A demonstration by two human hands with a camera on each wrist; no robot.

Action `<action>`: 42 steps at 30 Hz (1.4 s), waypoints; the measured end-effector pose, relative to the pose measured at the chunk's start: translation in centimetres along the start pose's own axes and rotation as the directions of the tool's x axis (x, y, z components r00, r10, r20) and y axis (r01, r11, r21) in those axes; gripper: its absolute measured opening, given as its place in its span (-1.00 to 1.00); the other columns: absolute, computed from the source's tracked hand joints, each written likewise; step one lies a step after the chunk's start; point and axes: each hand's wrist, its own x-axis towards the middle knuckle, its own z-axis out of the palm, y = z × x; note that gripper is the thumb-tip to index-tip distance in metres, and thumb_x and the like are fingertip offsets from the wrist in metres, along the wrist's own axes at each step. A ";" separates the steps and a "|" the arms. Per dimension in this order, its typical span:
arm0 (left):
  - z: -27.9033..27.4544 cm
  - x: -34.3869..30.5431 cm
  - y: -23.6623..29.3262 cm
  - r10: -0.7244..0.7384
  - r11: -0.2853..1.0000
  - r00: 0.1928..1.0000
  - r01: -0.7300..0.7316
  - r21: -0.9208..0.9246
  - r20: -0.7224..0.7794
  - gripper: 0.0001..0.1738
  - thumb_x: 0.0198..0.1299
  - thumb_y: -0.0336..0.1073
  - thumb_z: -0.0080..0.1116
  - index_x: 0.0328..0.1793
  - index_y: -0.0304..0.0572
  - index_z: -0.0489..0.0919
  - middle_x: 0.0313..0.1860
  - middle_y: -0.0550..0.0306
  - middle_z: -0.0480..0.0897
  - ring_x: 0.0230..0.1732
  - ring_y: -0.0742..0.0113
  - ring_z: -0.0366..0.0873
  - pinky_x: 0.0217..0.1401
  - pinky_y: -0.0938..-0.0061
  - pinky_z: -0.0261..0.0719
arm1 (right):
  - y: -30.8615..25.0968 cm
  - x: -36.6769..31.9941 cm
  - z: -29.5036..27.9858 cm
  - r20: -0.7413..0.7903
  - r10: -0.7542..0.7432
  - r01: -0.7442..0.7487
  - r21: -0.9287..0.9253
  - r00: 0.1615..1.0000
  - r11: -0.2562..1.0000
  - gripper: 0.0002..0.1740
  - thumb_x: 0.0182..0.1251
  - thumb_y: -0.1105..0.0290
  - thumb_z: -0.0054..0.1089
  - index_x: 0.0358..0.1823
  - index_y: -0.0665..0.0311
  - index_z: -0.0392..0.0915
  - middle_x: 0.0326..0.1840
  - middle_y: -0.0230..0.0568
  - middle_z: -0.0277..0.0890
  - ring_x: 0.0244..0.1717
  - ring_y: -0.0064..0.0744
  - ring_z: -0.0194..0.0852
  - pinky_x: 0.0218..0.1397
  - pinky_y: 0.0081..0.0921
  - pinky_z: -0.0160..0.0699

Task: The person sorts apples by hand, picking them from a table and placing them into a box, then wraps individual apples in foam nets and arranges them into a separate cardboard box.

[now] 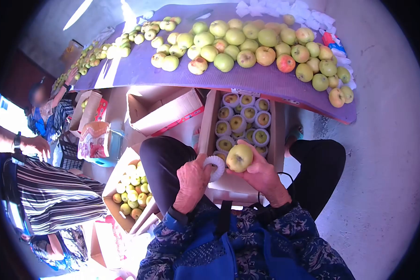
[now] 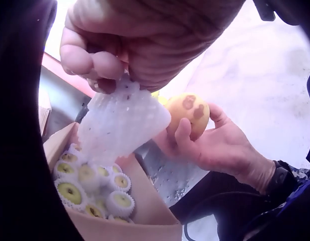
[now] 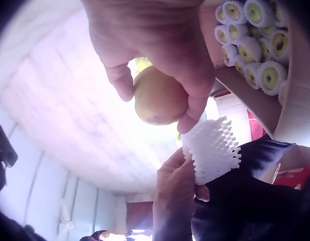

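The left hand (image 1: 191, 179) pinches a white foam net (image 1: 215, 167) between thumb and fingertips, just beside the apple (image 1: 239, 157), probably so its mouth faces the fruit. The right hand (image 1: 262, 178) cups that apple over the lap, before the carton (image 1: 277, 135) of netted apples (image 1: 238, 123). Only the left wrist view shows its brown blemishes (image 2: 191, 106). Only the head view shows the bench (image 1: 140, 70).

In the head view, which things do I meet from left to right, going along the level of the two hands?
box of loose apples → left hand → foam net → apple → right hand
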 end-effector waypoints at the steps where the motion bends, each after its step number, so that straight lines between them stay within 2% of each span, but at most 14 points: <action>1: 0.2 0.0 -0.1 0.004 1.000 1.000 -0.004 0.000 -0.001 -0.72 0.07 -0.17 0.21 -0.09 -0.02 0.62 -0.41 -0.15 0.66 -0.31 -0.17 0.63 -0.21 0.07 0.57 | -0.1 0.0 0.4 0.006 -0.003 0.003 -0.028 1.000 1.000 -0.21 0.16 0.59 0.07 0.46 0.23 0.04 0.25 -0.12 0.30 0.27 -0.14 0.36 0.35 -0.03 0.34; 5: 0.2 0.1 0.1 0.001 1.000 1.000 -0.001 0.014 0.024 -0.73 0.09 -0.14 0.23 -0.11 -0.03 0.63 -0.43 -0.17 0.65 -0.31 -0.18 0.63 -0.22 0.06 0.57 | -0.5 -0.3 2.5 -0.038 -0.053 0.036 -0.365 0.998 0.930 -0.21 0.09 0.66 0.17 0.41 0.26 0.14 0.21 -0.18 0.35 0.30 -0.27 0.34 0.43 -0.20 0.26; 8: 0.1 0.0 0.6 0.002 1.000 1.000 -0.002 -0.015 0.031 -0.74 0.07 -0.16 0.25 -0.15 -0.05 0.63 -0.44 -0.18 0.64 -0.31 -0.19 0.62 -0.22 0.06 0.57 | -0.9 -0.7 4.0 -0.042 -0.052 0.017 -0.593 0.998 0.805 -0.27 0.05 0.59 0.30 0.32 0.28 0.26 0.17 -0.23 0.40 0.24 -0.38 0.38 0.39 -0.33 0.30; 11: 0.6 0.0 0.5 -0.014 1.000 0.999 0.014 0.013 0.045 -0.76 0.05 -0.18 0.27 -0.17 -0.07 0.63 -0.44 -0.18 0.64 -0.31 -0.18 0.63 -0.23 0.09 0.58 | -0.1 -1.0 4.6 -0.052 -0.119 0.038 -0.761 0.992 0.648 -0.26 -0.07 0.43 0.46 0.23 0.26 0.36 0.14 -0.20 0.42 0.25 -0.34 0.34 0.38 -0.29 0.27; 14: 1.5 0.0 -0.4 0.005 0.997 1.000 -0.003 -0.073 0.016 -0.78 0.04 -0.21 0.27 -0.22 -0.12 0.64 -0.45 -0.18 0.63 -0.32 -0.17 0.63 -0.27 0.14 0.57 | 0.1 -1.0 5.3 0.084 -0.202 0.127 -0.968 0.976 0.215 -0.21 -0.20 0.31 0.55 0.17 0.23 0.41 0.13 -0.15 0.41 0.30 -0.26 0.25 0.40 -0.24 0.20; 17: 1.5 0.1 -0.5 0.030 0.983 0.999 -0.033 -0.183 -0.021 -0.80 0.04 -0.22 0.26 -0.29 -0.17 0.63 -0.48 -0.19 0.62 -0.36 -0.15 0.62 -0.33 0.19 0.54 | 0.8 -0.7 3.9 0.082 -0.235 0.132 -0.970 0.968 0.204 -0.18 -0.27 0.23 0.57 0.16 0.21 0.44 0.25 -0.02 0.31 0.42 -0.13 0.11 0.46 -0.19 0.07; 20: 1.5 0.2 -0.4 0.007 0.960 0.999 -0.018 -0.281 -0.041 -0.80 0.03 -0.23 0.27 -0.39 -0.23 0.60 -0.52 -0.17 0.59 -0.41 -0.14 0.61 -0.37 0.20 0.52 | 1.1 -0.4 2.0 0.005 -0.173 0.073 -0.918 0.985 0.390 -0.16 -0.24 0.28 0.58 0.19 0.24 0.42 0.46 0.04 0.06 0.45 -0.11 0.11 0.46 -0.20 0.10; 23: 1.6 -0.1 0.0 0.000 0.984 0.992 -0.023 -0.176 -0.129 -0.78 0.02 -0.21 0.30 -0.37 -0.20 0.57 -0.54 -0.15 0.59 -0.45 -0.12 0.61 -0.39 0.22 0.52 | 1.0 -0.6 2.6 -0.081 -0.047 -0.025 -0.720 0.996 0.694 -0.15 -0.20 0.35 0.58 0.23 0.28 0.40 0.58 0.04 -0.19 0.46 -0.15 0.12 0.46 -0.23 0.14; 26: 1.5 -0.3 0.8 -0.008 0.990 0.978 -0.021 -0.137 -0.206 -0.76 0.02 -0.21 0.31 -0.31 -0.16 0.54 -0.53 -0.13 0.59 -0.44 -0.10 0.62 -0.40 0.23 0.52 | 0.9 -0.8 3.3 -0.073 -0.025 -0.028 -0.647 0.997 0.762 -0.15 -0.16 0.42 0.56 0.26 0.30 0.38 0.61 0.00 -0.29 0.41 -0.22 0.18 0.42 -0.28 0.22; 29: 1.7 -0.4 0.9 0.041 0.983 0.973 -0.080 -0.168 -0.227 -0.75 0.03 -0.21 0.31 -0.26 -0.12 0.52 -0.51 -0.13 0.60 -0.42 -0.10 0.63 -0.40 0.23 0.52 | 1.2 -0.5 3.7 -0.123 -0.017 -0.068 -0.652 0.992 0.755 -0.16 -0.13 0.44 0.53 0.28 0.32 0.36 0.54 0.00 -0.07 0.37 -0.29 0.22 0.38 -0.31 0.27; 32: 1.9 -0.5 0.8 0.029 0.968 0.973 -0.084 -0.235 -0.229 -0.79 0.07 -0.24 0.28 -0.29 -0.17 0.51 -0.51 -0.14 0.59 -0.41 -0.10 0.63 -0.39 0.22 0.52 | 1.9 -0.1 2.9 -0.208 -0.002 -0.107 -0.511 0.978 0.853 -0.22 -0.08 0.45 0.51 0.25 0.37 0.36 0.32 -0.09 0.29 0.23 -0.41 0.37 0.27 -0.39 0.40; 35: 2.4 -0.5 0.5 -0.013 0.936 0.975 -0.066 -0.345 -0.223 -0.79 0.11 -0.26 0.24 -0.31 -0.23 0.50 -0.51 -0.19 0.57 -0.41 -0.14 0.61 -0.38 0.21 0.51 | 1.1 -0.1 3.2 -0.247 0.036 -0.169 -0.538 0.968 0.826 -0.30 -0.03 0.44 0.49 0.19 0.39 0.37 0.05 -0.23 0.48 0.08 -0.51 0.46 0.16 -0.48 0.48; 41: 2.1 -0.6 0.3 0.012 0.946 0.988 -0.060 -0.319 -0.153 -0.82 0.21 -0.30 0.15 -0.32 -0.28 0.48 -0.50 -0.26 0.54 -0.39 -0.25 0.55 -0.40 0.18 0.47 | 2.0 0.1 2.8 -0.253 -0.160 -0.073 -0.716 0.954 0.694 -0.30 -0.07 0.35 0.53 0.13 0.36 0.39 -0.01 -0.21 0.50 0.00 -0.44 0.50 0.09 -0.47 0.51; 42: 2.0 -0.7 0.4 0.022 0.932 0.988 -0.074 -0.355 -0.150 -0.83 0.22 -0.31 0.13 -0.31 -0.28 0.48 -0.50 -0.26 0.54 -0.39 -0.25 0.55 -0.40 0.18 0.47 | 2.1 0.1 2.6 -0.210 -0.251 -0.041 -0.837 0.945 0.546 -0.28 -0.11 0.33 0.54 0.11 0.36 0.39 -0.02 -0.18 0.49 -0.01 -0.38 0.50 0.09 -0.43 0.50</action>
